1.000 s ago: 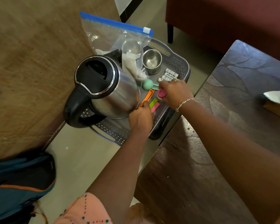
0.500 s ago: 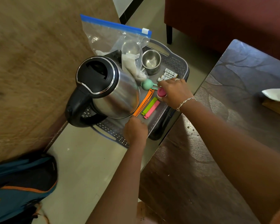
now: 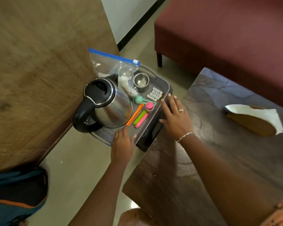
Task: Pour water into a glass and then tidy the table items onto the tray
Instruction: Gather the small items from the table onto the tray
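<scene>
Bare-armed, the person wears a ring (image 3: 181,110) and chain bracelet (image 3: 185,135) on the right hand (image 3: 176,119), plus peach dotted clothing (image 3: 279,214).

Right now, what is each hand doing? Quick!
Left hand: open, holding nothing, at the tray's near edge.
Right hand: open, empty, fingers spread beside the tray.

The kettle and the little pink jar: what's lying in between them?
In the head view, three long clips lie between the kettle and the pink-lidded jar: orange clip nearest the kettle, then green clip, then pink clip.
</scene>
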`<state>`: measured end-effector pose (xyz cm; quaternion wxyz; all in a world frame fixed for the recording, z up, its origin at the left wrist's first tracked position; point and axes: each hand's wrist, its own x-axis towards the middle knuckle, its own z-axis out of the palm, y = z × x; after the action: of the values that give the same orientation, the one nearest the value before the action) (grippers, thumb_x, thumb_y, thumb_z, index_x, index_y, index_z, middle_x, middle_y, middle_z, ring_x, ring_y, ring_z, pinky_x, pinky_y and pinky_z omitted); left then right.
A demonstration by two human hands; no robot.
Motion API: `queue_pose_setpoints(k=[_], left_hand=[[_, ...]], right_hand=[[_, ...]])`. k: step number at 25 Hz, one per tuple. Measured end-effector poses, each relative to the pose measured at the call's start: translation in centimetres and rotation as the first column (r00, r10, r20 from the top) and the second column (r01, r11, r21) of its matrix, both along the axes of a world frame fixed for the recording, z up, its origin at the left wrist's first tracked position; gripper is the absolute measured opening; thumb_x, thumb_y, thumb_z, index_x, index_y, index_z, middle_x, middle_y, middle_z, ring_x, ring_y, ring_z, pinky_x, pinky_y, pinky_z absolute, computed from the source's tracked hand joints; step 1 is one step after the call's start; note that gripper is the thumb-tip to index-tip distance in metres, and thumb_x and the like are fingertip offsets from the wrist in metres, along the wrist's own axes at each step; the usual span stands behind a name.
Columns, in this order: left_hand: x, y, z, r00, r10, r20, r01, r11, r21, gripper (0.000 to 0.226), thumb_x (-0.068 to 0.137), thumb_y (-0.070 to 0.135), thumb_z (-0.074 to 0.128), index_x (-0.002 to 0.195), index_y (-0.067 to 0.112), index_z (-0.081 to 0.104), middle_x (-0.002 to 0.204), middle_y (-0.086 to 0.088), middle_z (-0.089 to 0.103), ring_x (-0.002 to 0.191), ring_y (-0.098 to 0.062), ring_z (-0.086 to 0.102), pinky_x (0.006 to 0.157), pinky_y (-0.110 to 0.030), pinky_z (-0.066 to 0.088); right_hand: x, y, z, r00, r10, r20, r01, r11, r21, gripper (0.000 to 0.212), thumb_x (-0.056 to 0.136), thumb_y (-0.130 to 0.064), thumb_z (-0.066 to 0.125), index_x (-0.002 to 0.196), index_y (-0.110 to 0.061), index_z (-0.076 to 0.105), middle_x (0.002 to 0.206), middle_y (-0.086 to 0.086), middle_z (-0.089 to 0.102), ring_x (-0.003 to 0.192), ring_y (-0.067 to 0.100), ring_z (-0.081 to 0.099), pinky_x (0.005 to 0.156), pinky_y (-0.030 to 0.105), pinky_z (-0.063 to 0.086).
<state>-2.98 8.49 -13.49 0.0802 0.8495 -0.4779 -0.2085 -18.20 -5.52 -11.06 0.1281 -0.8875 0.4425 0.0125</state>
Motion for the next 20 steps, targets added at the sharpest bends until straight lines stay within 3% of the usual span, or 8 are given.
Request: queue_pose_setpoints(k=[3, 6, 8, 11, 14, 20], left_hand=[[0.2, 1.2, 1.2, 0.975, -0.202, 0.095, 0.196, 0.978, 0.072, 0.091, 0.086, 0.066, 0.001, 0.137, -0.002, 0.036, 0.143, -0.022, 0.04, 0.135, -0.037, 0.035, 0.107, -0.047, 0.033], [0.5, 0.8, 2.8, 0.966, -0.256, 0.023, 0.249, 0.956, 0.158, 0.112, 0.068, 0.076, -0.022, 0.146, 0.005, 0.015, 0.156, -0.014, 0.013, 0.145, -0.028, 0.008, 0.116, -0.042, 0.015], [0.5, -0.1, 3.6, 0.973, -0.222, -0.064, 0.23, 0.958, 0.172, 0.102, 0.073, 0.077, -0.008, 0.147, 0.008, 0.004, 0.158, -0.009, 0.001, 0.146, -0.022, -0.002, 0.118, -0.038, 0.009], [0.4, -2.5, 3.5, 0.957, -0.174, -0.231, 0.213, 0.965, 0.154, 0.081, 0.091, 0.055, 0.034, 0.148, 0.008, 0.0, 0.158, -0.008, -0.003, 0.146, -0.02, -0.004, 0.119, -0.037, 0.008], [0.2, -5.1, 2.4, 0.937, -0.122, -0.327, 0.175, 0.975, 0.137, 0.086, 0.089, 0.053, 0.043, 0.147, 0.008, -0.002, 0.158, -0.01, -0.003, 0.145, -0.022, -0.003, 0.119, -0.039, 0.006], [0.0, -7.8, -1.0, 0.926, -0.07, -0.37, 0.158, 0.964, 0.214, 0.095, 0.086, 0.057, 0.046, 0.147, 0.006, -0.005, 0.157, -0.014, -0.001, 0.145, -0.027, -0.001, 0.119, -0.041, 0.007]], right_hand=[[-1.8, 1.1, 2.0, 0.999, -0.026, -0.025, 0.026, 1.0, 0.008, 0.075, 0.086, -0.034, 0.057, 0.145, -0.013, 0.017, 0.155, 0.016, 0.012, 0.143, 0.034, 0.009, 0.111, 0.044, 0.013], [-2.6, 2.0, 3.7, 0.998, -0.056, -0.007, 0.056, 0.998, 0.029, 0.073, 0.09, -0.034, 0.052, 0.146, -0.013, 0.011, 0.155, 0.016, 0.004, 0.144, 0.033, 0.001, 0.114, 0.042, 0.007], [-2.9, 2.3, 4.2, 0.998, -0.058, -0.009, 0.058, 0.998, 0.027, 0.071, 0.092, -0.034, 0.049, 0.146, -0.012, 0.009, 0.156, 0.016, 0.002, 0.144, 0.033, -0.001, 0.116, 0.042, 0.006], [-3.4, 2.7, 3.7, 0.996, -0.062, -0.057, 0.066, 0.996, 0.061, 0.07, 0.094, -0.036, 0.042, 0.147, -0.013, 0.002, 0.156, 0.014, -0.005, 0.144, 0.03, -0.007, 0.116, 0.04, 0.001], [-3.5, 2.7, 2.7, 0.996, -0.053, -0.071, 0.059, 0.995, 0.082, 0.071, 0.094, -0.036, 0.042, 0.147, -0.014, -0.001, 0.156, 0.012, -0.008, 0.144, 0.028, -0.01, 0.112, 0.037, -0.007], [-1.6, 1.8, 0.7, 0.998, -0.023, -0.057, 0.029, 0.993, 0.11, 0.07, 0.093, -0.033, 0.046, 0.146, -0.011, 0.007, 0.155, 0.014, -0.002, 0.144, 0.031, -0.003, 0.113, 0.037, -0.003]])
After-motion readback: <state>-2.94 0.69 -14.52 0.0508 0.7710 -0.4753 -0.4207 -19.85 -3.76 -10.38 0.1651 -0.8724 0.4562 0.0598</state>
